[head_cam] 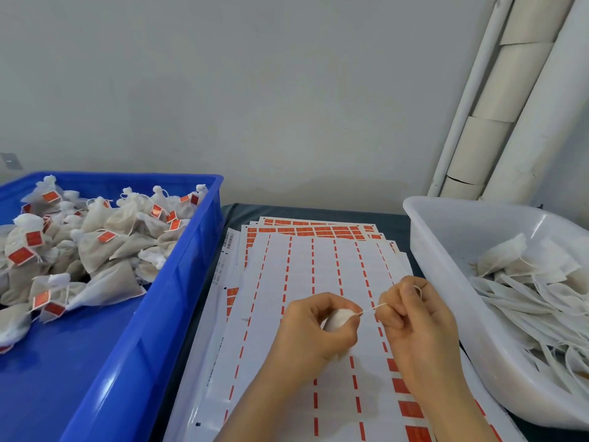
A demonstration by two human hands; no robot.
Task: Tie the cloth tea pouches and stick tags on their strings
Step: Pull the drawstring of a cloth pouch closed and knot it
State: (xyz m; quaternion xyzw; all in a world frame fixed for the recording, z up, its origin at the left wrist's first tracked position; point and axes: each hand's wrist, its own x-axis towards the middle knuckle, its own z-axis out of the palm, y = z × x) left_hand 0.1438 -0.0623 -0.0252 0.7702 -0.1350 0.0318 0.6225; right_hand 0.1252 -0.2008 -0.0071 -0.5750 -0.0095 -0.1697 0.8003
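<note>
While tagged pouches (105, 237) heap the blue crate (178, 282), one pouch (338, 319) is mid-tie.
Left hand (314, 327) curls round it, right hand (411, 317) pinches its string (371, 309), over sticker sheets (302, 266); untied pouches (526, 282) fill the white tub (446, 282).

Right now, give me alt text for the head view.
The left hand grips a cloth pouch while the right hand pinches its string above sticker sheets. At left, a blue crate of tagged pouches; at right, a white tub of untagged pouches.

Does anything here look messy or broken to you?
Only small things: the sticker sheets lie fanned askew rather than squared, and the pipe wrapping at the right shows a dark crack near its lower end.
</note>
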